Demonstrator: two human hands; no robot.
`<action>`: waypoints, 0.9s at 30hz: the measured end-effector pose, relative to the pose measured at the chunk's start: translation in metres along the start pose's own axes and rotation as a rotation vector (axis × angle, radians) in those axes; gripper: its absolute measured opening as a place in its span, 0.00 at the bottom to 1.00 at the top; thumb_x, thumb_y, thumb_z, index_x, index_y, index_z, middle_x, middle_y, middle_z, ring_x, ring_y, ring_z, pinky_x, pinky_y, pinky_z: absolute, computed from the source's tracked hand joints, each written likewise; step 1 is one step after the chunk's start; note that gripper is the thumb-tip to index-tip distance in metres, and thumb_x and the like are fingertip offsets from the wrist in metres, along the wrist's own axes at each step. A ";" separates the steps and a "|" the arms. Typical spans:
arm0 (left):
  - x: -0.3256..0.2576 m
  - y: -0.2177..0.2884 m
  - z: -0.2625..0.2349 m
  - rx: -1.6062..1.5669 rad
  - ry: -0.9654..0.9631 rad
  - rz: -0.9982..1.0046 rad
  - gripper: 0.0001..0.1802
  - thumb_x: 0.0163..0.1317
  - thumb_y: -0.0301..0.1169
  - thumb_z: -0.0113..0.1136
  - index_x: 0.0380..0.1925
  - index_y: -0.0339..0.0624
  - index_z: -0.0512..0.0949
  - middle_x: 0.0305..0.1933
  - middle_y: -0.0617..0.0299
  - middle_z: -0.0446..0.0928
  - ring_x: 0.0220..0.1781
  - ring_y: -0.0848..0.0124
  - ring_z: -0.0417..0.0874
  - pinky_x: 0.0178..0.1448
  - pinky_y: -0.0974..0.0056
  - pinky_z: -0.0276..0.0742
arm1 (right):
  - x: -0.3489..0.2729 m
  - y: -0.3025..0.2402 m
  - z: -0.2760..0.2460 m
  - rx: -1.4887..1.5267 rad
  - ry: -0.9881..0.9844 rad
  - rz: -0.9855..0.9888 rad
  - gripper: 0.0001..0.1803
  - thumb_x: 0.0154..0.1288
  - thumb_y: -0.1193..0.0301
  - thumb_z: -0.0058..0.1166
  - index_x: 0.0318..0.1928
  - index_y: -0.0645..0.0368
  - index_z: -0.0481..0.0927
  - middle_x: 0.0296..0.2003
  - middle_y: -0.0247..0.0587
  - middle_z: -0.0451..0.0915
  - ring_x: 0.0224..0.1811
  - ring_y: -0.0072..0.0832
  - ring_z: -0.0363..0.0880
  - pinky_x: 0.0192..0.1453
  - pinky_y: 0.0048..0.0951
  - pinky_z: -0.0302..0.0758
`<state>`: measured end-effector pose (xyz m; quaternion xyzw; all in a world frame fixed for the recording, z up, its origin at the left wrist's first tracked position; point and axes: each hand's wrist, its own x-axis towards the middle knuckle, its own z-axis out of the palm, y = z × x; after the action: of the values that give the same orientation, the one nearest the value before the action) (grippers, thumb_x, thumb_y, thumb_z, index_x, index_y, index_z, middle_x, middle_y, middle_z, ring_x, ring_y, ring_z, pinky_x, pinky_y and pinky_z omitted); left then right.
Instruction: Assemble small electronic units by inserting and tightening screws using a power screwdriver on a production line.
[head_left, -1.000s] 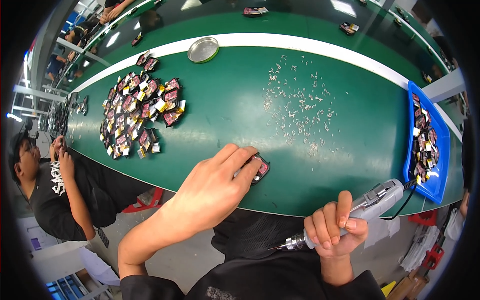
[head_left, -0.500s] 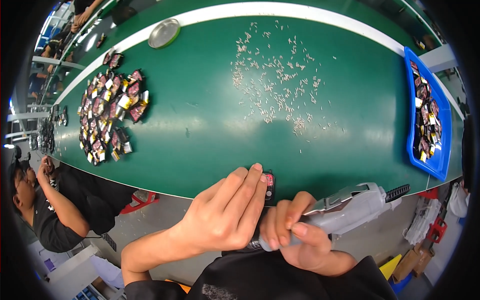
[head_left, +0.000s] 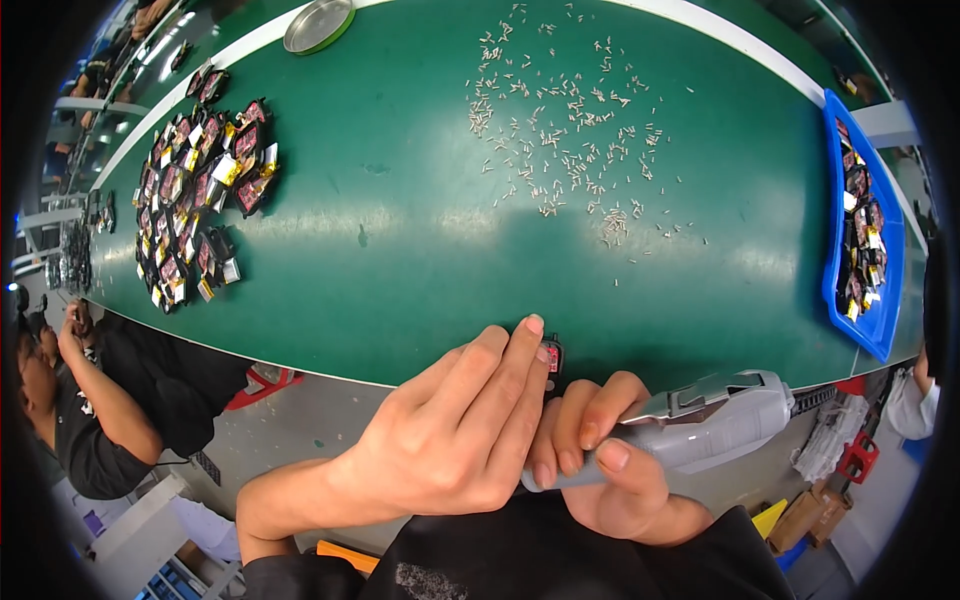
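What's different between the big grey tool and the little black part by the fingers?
Size: the grey tool is long and chunky, but the black part is much smaller.

Colour: the grey tool is mostly grey; the black part has a pinkish-red face.

Place: the right hand grips the grey tool, while the black part is by the left hand's fingertips.

Both are partly hidden by hands.
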<state>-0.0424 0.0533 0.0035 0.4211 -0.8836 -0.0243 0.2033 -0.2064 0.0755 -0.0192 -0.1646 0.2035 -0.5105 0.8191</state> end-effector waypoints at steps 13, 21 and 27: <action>-0.011 -0.001 -0.006 0.007 -0.136 0.056 0.21 0.42 0.26 0.62 0.38 0.21 0.78 0.49 0.40 0.77 0.44 0.56 0.79 0.44 0.62 0.81 | 0.052 -0.078 0.020 -0.241 -0.259 -0.319 0.11 0.67 0.65 0.47 0.31 0.56 0.64 0.15 0.32 0.66 0.13 0.20 0.67 0.22 0.25 0.69; -0.010 0.001 -0.003 0.039 -0.099 0.046 0.14 0.48 0.24 0.58 0.34 0.25 0.80 0.46 0.42 0.79 0.44 0.59 0.79 0.44 0.65 0.81 | 0.066 -0.070 0.019 -0.350 -0.230 -0.296 0.11 0.67 0.63 0.46 0.32 0.54 0.63 0.16 0.30 0.64 0.13 0.18 0.64 0.24 0.21 0.66; -0.012 0.001 0.004 0.031 -0.049 0.046 0.12 0.48 0.23 0.58 0.32 0.25 0.80 0.44 0.42 0.80 0.43 0.59 0.80 0.41 0.66 0.81 | 0.066 -0.069 0.015 -0.397 -0.252 -0.256 0.10 0.65 0.65 0.47 0.30 0.54 0.64 0.14 0.30 0.66 0.12 0.19 0.67 0.23 0.22 0.69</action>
<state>-0.0380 0.0631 -0.0038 0.4032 -0.8980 -0.0165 0.1757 -0.2260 -0.0122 0.0159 -0.4088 0.1733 -0.5355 0.7184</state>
